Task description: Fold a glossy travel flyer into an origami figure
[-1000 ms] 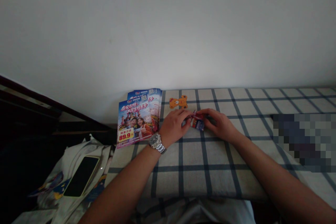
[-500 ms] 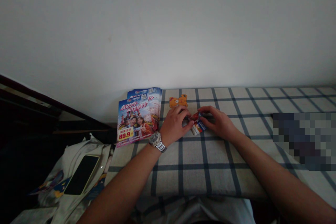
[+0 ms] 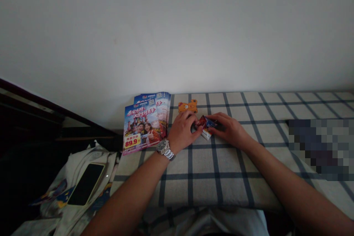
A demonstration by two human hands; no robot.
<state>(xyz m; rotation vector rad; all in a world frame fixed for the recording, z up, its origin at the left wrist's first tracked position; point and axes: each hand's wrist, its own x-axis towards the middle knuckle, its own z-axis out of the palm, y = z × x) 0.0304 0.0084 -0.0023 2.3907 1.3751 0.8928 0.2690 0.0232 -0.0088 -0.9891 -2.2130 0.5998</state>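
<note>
Between my two hands is a small piece of folded printed paper (image 3: 205, 132), red and blue with a white edge, just above or on the checked cloth. My left hand (image 3: 184, 129), with a metal watch (image 3: 165, 149) on its wrist, pinches the paper's left side between thumb and fingers. Its right side is gripped by the thumb and fingers of my right hand (image 3: 229, 129). The fingertips hide parts of the folds. Right behind my left hand lies a flat orange bear-shaped piece (image 3: 188, 107).
A stack of printed flyers (image 3: 142, 127) lies left of my hands. The checked cloth (image 3: 204, 184) covers the table up to the wall (image 3: 193, 33). Lower left, a phone (image 3: 86, 184) rests on pale fabric (image 3: 107, 155). A blurred-out dark object (image 3: 323, 147) is at the right.
The folded paper has turned between my fingers and shows a different face, with more white at its lower edge. My right hand has shifted slightly; my left hand has barely moved.
</note>
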